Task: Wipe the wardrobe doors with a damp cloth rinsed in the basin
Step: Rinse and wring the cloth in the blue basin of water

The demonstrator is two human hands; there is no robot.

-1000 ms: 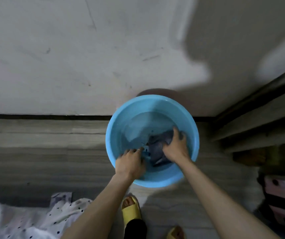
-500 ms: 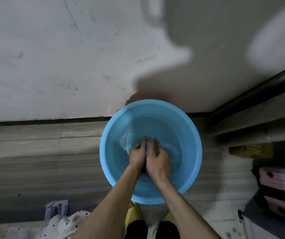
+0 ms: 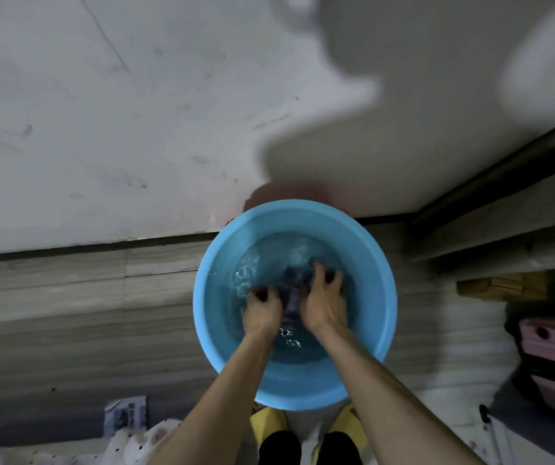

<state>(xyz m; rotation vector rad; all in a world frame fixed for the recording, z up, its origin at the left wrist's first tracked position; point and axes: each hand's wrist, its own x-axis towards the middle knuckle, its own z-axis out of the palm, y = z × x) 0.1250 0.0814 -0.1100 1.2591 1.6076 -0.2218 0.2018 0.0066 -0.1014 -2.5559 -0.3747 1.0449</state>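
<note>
Two hands grip a dark cloth [image 3: 291, 298] in a blue basin [image 3: 371, 280] of water.
The basin sits at centre on a grey plank floor [image 3: 68, 313], with a pale wall [image 3: 101, 129] at 12 o'clock. The left hand [image 3: 262, 310], at the cloth's 9 o'clock, and the right hand [image 3: 323, 305], at its 3 o'clock, curl their fingers around it. Yellow slippers [image 3: 267, 422] lie at 6 o'clock, spotted fabric [image 3: 142, 444] at 7, and pink boxes [image 3: 554, 347] at 4.

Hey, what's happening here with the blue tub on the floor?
A person stands over a blue basin on the floor, with both hands in the water. The left hand and right hand each grip a dark cloth, bunched between them under the surface. This is the rinsing step; the cloth has not yet left the basin.
</note>
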